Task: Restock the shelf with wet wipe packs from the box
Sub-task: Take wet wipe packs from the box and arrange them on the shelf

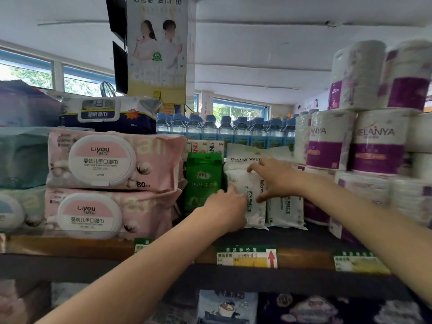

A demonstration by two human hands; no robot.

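Left hand grip: fingers curled against the left edge of a white wet wipe pack, holding it upright. Right hand grip: spread wide, thumb and fingertips pinching the same pack's top. Pack stands on the shelf, touching a green pack at 9 o'clock; toilet rolls at 3 o'clock.

Shelf carries pink packs; green pack; white packs.

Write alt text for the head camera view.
Both hands, left hand and right hand, hold a small white wipe pack upright on a shop shelf, between a green pack and another white pack. Pink wipe packs stack left, tissue rolls right.
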